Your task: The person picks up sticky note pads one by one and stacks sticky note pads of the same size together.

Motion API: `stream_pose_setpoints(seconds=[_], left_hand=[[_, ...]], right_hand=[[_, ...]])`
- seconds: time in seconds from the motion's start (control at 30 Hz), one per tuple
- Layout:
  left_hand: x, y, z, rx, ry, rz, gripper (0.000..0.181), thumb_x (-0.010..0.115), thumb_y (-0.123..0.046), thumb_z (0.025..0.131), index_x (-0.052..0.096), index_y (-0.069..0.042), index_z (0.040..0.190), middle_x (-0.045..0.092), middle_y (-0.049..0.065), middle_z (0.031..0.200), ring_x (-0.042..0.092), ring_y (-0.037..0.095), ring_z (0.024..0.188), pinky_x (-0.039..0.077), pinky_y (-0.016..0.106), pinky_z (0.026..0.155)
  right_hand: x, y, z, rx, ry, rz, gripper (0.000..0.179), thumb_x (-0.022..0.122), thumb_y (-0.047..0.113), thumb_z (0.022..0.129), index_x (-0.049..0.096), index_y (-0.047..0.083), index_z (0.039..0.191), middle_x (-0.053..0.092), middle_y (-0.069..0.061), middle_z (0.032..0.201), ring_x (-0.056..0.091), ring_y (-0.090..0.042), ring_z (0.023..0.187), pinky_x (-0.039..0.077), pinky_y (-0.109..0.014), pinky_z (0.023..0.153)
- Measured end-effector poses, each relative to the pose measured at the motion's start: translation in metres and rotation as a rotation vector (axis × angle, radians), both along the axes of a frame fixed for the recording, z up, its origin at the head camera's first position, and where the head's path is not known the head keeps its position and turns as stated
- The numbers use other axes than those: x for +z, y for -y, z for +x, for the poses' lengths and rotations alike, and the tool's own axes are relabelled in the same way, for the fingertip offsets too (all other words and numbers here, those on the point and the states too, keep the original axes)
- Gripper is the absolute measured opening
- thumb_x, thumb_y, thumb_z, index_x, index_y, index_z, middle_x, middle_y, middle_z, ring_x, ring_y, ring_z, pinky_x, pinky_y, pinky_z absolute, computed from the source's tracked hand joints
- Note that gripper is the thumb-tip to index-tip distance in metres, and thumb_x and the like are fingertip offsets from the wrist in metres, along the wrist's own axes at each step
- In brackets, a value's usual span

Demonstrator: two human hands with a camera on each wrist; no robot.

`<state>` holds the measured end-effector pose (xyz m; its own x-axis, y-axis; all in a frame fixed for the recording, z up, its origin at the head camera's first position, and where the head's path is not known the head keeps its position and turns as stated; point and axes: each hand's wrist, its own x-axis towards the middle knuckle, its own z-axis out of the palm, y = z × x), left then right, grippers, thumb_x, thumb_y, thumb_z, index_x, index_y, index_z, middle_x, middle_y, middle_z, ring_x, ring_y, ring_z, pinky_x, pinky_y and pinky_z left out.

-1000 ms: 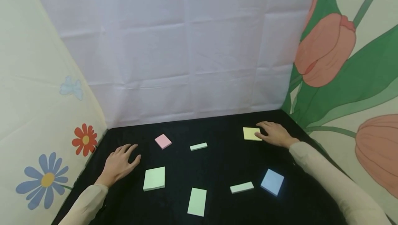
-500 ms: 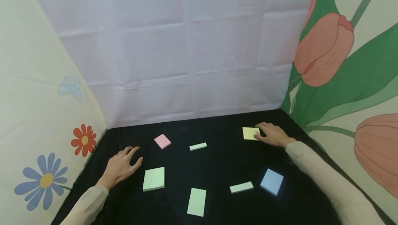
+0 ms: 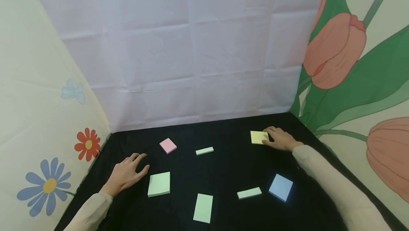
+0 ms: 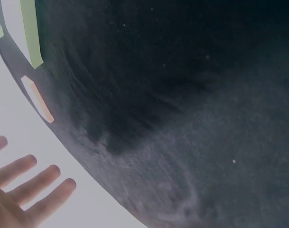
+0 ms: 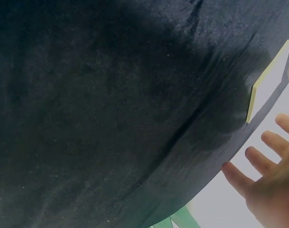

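In the head view a yellow sticky note pad [image 3: 257, 137] lies at the back right. My right hand [image 3: 280, 139] is at its right side, thumb and fingers overlapping that edge. The right wrist view has the right hand [image 5: 272, 166] with fingers spread, apart from the yellow pad [image 5: 270, 85]. On the left, my left hand [image 3: 124, 174] hovers over the black cloth, fingers relaxed, thumb near a green square note pad [image 3: 159, 184]. Nothing is between the fingers of the left hand [image 4: 25, 190] in the left wrist view. Farther back lies a pink pad [image 3: 168, 146].
Two narrow pale-green pads [image 3: 204, 150] lie on the black tabletop, one at centre back, one nearer. A green rectangular pad [image 3: 202, 208] is at the front, a blue pad [image 3: 281, 187] at front right. A white cloth [image 3: 191, 64] hangs behind; floral cloths flank both sides.
My left hand has drifted a little right and nearer, toward the green square pad. My right hand has shifted slightly left and closer over the yellow pad's edge. The pads stay put.
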<state>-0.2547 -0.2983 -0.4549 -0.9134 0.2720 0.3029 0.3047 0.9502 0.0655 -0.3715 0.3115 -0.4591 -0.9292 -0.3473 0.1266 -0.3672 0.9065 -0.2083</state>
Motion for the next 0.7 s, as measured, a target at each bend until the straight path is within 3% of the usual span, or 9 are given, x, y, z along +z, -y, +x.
stream_pose_setpoints(seconds=[0.27, 0.53, 0.7], left_hand=[[-0.0016, -0.0002, 0.0025, 0.011, 0.027, -0.013, 0.059, 0.062, -0.05, 0.093, 0.058, -0.009, 0.135, 0.058, 0.02, 0.126, 0.062, 0.038, 0.1, 0.054, 0.054, 0.074], [-0.0002, -0.0031, 0.0061, -0.001, 0.061, -0.018, 0.063, 0.06, -0.052, 0.093, 0.057, -0.006, 0.136, 0.058, 0.02, 0.129, 0.062, 0.039, 0.105, 0.053, 0.055, 0.076], [-0.0023, -0.0053, 0.0054, -0.014, 0.076, -0.03, 0.064, 0.059, -0.053, 0.093, 0.057, -0.005, 0.135, 0.058, 0.02, 0.13, 0.062, 0.038, 0.105, 0.053, 0.055, 0.078]], right_hand=[[-0.0037, 0.0005, -0.0061, -0.024, 0.049, 0.001, 0.061, 0.061, 0.041, 0.096, 0.05, -0.005, 0.136, 0.047, -0.028, 0.135, 0.046, -0.048, 0.118, 0.042, -0.063, 0.09], [-0.0055, 0.0041, -0.0069, 0.017, 0.044, -0.033, 0.059, 0.064, 0.039, 0.095, 0.053, -0.006, 0.132, 0.051, -0.028, 0.13, 0.051, -0.045, 0.112, 0.044, -0.059, 0.087], [-0.0075, 0.006, -0.0069, 0.032, 0.06, -0.034, 0.064, 0.063, 0.043, 0.095, 0.05, -0.006, 0.135, 0.046, -0.032, 0.137, 0.048, -0.049, 0.118, 0.042, -0.062, 0.091]])
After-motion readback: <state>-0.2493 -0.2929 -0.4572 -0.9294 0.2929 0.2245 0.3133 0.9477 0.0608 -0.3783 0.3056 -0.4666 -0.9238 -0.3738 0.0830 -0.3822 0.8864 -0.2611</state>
